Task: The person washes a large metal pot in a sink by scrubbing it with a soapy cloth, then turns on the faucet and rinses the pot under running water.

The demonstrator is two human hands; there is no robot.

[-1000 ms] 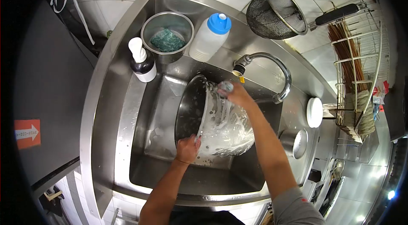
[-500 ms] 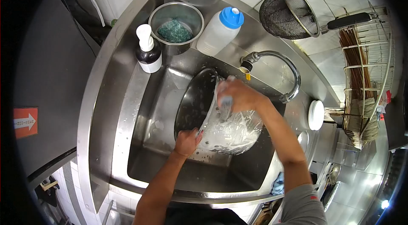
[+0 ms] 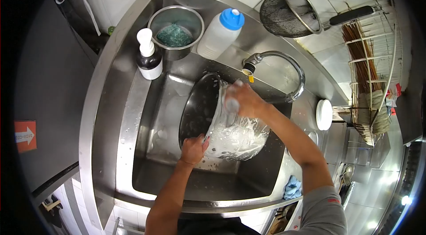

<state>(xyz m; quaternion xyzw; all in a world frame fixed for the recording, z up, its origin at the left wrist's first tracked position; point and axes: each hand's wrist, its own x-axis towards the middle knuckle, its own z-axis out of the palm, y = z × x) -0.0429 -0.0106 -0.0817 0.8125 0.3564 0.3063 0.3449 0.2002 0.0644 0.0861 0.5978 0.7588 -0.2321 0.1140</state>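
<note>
A large metal pot (image 3: pixel 239 139) lies tilted on its side in the sink, its dark opening facing left and white suds smeared over its outer wall. My left hand (image 3: pixel 194 150) is closed on the near part of the pot's rim. Against the upper outer side of the pot, my right hand (image 3: pixel 245 99) is curled and slightly blurred. Something greyish shows by its fingers, but I cannot tell whether it is a scrubber or part of the pot.
Around the steel sink (image 3: pixel 204 186) stand a pump bottle (image 3: pixel 150 59), a steel container (image 3: pixel 175 53) with green scouring material, and a blue-capped bottle (image 3: pixel 219 35). A curved faucet (image 3: pixel 301 77) reaches over the right side. A blue cloth (image 3: pixel 293 188) lies at the front right edge.
The view has shifted slightly, moving the surroundings left. My right hand has moved a little along the pot's soapy side, while my left hand keeps its hold on the rim.
</note>
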